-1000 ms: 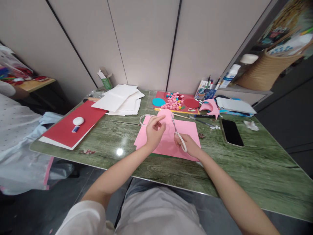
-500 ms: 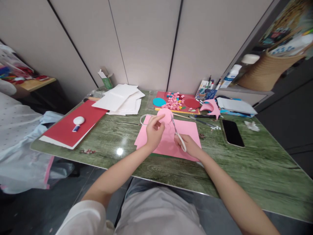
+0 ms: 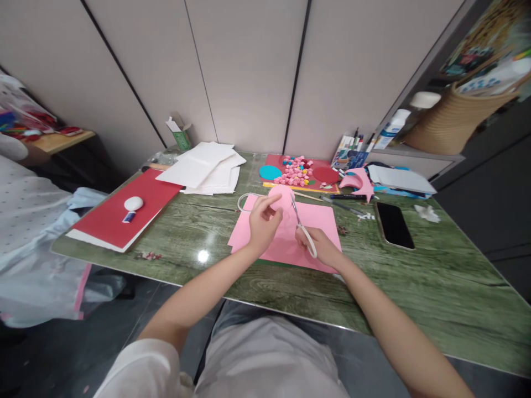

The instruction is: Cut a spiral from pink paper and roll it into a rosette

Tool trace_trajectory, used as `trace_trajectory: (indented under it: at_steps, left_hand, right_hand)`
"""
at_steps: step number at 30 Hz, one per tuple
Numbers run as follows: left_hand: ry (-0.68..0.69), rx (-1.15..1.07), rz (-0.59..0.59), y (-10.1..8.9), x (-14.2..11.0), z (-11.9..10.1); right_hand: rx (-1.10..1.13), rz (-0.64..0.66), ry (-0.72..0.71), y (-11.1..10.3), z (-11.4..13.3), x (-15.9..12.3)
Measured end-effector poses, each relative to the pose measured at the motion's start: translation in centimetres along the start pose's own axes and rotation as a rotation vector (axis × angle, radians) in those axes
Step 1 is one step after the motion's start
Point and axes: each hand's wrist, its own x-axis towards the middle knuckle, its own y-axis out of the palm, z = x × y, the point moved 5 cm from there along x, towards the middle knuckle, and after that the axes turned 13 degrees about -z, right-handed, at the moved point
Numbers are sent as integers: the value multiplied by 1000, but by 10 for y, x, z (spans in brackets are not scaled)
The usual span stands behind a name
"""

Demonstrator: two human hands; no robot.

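A round pink paper disc (image 3: 283, 194) is pinched in my left hand (image 3: 264, 221), held just above the pink sheets (image 3: 317, 221) on the table. My right hand (image 3: 317, 243) grips white-handled scissors (image 3: 309, 241). Their metal blades point up and away from me and meet the disc's right edge. Whether the blades are parted is too small to tell. Part of a white ring-shaped thing (image 3: 242, 202) shows behind my left hand.
Behind the pink sheets, a red sheet carries a blue disc (image 3: 270, 172) and small pink pieces (image 3: 293, 172). At right are a pink paper offcut (image 3: 362, 182) and a phone (image 3: 394, 224). White sheets (image 3: 199, 165) and a red sheet (image 3: 120, 213) lie left. A person stands at far left.
My left hand and the pink disc have shifted very slightly to the right. The scissors stay at the disc's right edge, and my right hand is almost still.
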Motion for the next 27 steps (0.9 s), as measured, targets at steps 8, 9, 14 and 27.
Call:
trace_trajectory:
  at_steps: [8,9,14,27]
  left_hand:
    - [12,30,29,0,0,-1]
    - [12,32,31,0,0,-1]
    - [8,29,32,0,1,-1]
    - [-41,-19,15,-1,-2,1]
  right_hand:
    - [44,10,-21,1,-1,-1]
    - [36,7,-14,1,-1,-1]
    - [9,2,8,0,-2,0]
    - [-4,6,5,0,-1,0]
